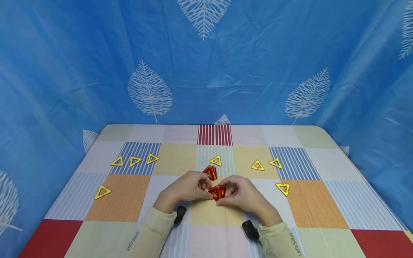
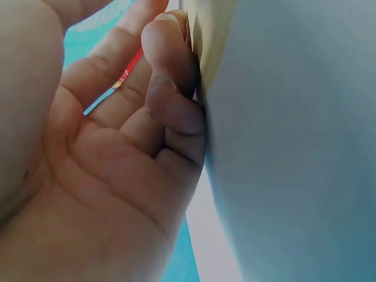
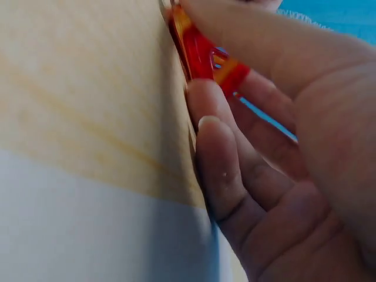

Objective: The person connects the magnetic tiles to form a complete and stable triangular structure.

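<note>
Small red triangular tiles [image 1: 217, 192], joined at an angle into a raised shape, are between my two hands at the middle of the table. My left hand [image 1: 190, 186] pinches their left side, its thumb in front and its other fingers curled. From the right, my right hand [image 1: 243, 193] holds the same tiles between thumb and fingers. In the right wrist view the red tiles [image 3: 202, 56] show close to the tabletop, beside the right hand [image 3: 282, 153]. The left wrist view mostly shows the left palm [image 2: 111, 176]. Just beyond the left fingers stands another red triangular shape [image 1: 210, 172].
Several yellow triangular frames lie about: one behind the red shapes [image 1: 216, 160], a group at the back left [image 1: 134, 161], one at left [image 1: 102, 192], others at right [image 1: 283, 189]. A patchwork cloth [image 1: 219, 240] covers the table. Blue curtain [image 1: 226, 82] surrounds its back and sides.
</note>
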Demonstrator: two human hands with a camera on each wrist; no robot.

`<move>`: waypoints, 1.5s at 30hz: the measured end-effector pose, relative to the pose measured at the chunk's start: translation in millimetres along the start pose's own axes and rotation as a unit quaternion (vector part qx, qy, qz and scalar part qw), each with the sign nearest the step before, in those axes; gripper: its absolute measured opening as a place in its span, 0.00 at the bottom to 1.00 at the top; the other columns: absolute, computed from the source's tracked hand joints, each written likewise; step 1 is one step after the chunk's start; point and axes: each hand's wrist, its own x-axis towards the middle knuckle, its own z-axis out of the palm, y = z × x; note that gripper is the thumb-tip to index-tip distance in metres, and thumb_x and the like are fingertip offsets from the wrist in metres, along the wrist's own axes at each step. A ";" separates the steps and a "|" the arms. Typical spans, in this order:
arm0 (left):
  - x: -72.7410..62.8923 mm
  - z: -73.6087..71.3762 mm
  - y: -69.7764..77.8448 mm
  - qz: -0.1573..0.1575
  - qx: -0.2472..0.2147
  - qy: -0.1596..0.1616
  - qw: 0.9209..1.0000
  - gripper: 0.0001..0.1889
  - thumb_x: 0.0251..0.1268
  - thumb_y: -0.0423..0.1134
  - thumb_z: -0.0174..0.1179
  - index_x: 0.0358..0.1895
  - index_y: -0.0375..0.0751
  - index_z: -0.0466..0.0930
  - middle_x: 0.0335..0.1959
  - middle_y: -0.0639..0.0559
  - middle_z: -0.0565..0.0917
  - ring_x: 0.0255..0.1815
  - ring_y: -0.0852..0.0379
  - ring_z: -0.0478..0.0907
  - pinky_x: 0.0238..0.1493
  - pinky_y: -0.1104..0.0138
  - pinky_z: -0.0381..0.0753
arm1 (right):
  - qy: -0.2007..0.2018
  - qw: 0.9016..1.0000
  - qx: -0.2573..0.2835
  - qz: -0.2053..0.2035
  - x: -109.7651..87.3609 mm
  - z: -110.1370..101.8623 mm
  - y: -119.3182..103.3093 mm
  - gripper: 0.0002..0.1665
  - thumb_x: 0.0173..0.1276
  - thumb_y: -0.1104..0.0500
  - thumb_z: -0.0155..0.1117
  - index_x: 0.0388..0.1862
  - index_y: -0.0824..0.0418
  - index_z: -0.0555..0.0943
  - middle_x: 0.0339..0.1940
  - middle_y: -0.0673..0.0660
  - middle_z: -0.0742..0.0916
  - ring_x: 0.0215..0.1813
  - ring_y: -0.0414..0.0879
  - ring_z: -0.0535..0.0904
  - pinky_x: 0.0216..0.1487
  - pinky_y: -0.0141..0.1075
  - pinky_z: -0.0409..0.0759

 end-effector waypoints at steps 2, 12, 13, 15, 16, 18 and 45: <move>0.1 0.9 -0.9 -0.001 -0.001 0.009 1.000 0.12 0.55 0.40 0.77 0.36 0.46 0.81 0.25 0.56 0.77 0.27 0.59 0.72 0.32 0.66 0.74 | 0.012 1.000 -0.013 0.004 -0.5 -0.3 -0.1 0.26 0.51 0.54 0.85 0.47 0.61 0.84 0.28 0.50 0.84 0.27 0.40 0.80 0.30 0.34 0.79; -2.6 2.5 0.3 -0.021 -0.005 0.006 1.000 0.11 0.58 0.41 0.75 0.37 0.48 0.82 0.25 0.56 0.77 0.28 0.59 0.72 0.33 0.66 0.73 | 0.097 0.991 -0.047 0.083 -6.9 -17.0 8.7 0.27 0.47 0.53 0.87 0.47 0.58 0.87 0.26 0.51 0.81 0.30 0.44 0.74 0.32 0.35 0.72; -2.7 2.6 0.5 -0.022 -0.004 0.006 1.000 0.10 0.58 0.41 0.75 0.37 0.48 0.82 0.25 0.56 0.77 0.28 0.59 0.72 0.33 0.66 0.73 | 0.101 0.990 -0.045 0.085 -7.5 -18.2 11.0 0.27 0.47 0.53 0.87 0.47 0.58 0.87 0.27 0.52 0.81 0.31 0.44 0.74 0.32 0.35 0.72; -3.2 2.3 1.1 -0.024 -0.004 0.005 1.000 0.10 0.59 0.41 0.75 0.37 0.48 0.82 0.25 0.56 0.77 0.28 0.59 0.72 0.33 0.66 0.73 | 0.104 0.990 -0.039 0.084 -8.1 -19.8 14.8 0.27 0.47 0.54 0.86 0.47 0.59 0.87 0.27 0.52 0.81 0.31 0.44 0.74 0.33 0.35 0.73; -3.5 2.0 1.4 -0.023 -0.003 0.005 1.000 0.10 0.59 0.41 0.75 0.37 0.48 0.82 0.25 0.56 0.77 0.28 0.59 0.72 0.33 0.66 0.73 | 0.104 0.990 -0.038 0.083 -8.1 -20.3 16.3 0.27 0.48 0.54 0.86 0.47 0.59 0.87 0.27 0.52 0.81 0.31 0.45 0.75 0.33 0.35 0.73; -4.1 1.4 2.3 -0.021 -0.002 0.005 1.000 0.09 0.59 0.41 0.75 0.36 0.48 0.82 0.25 0.56 0.77 0.28 0.59 0.72 0.33 0.66 0.73 | 0.107 0.990 -0.039 0.084 -8.2 -20.6 18.9 0.27 0.48 0.53 0.86 0.47 0.59 0.87 0.27 0.52 0.81 0.31 0.44 0.75 0.33 0.35 0.73; -105.8 -108.1 -65.0 -0.029 -0.009 0.090 0.995 0.19 0.63 0.40 0.71 0.55 0.40 0.82 0.45 0.46 0.82 0.42 0.50 0.77 0.43 0.59 0.78 | 0.122 0.985 -0.012 0.121 -7.6 -21.2 19.6 0.29 0.49 0.55 0.86 0.49 0.63 0.87 0.29 0.52 0.82 0.32 0.46 0.75 0.34 0.34 0.75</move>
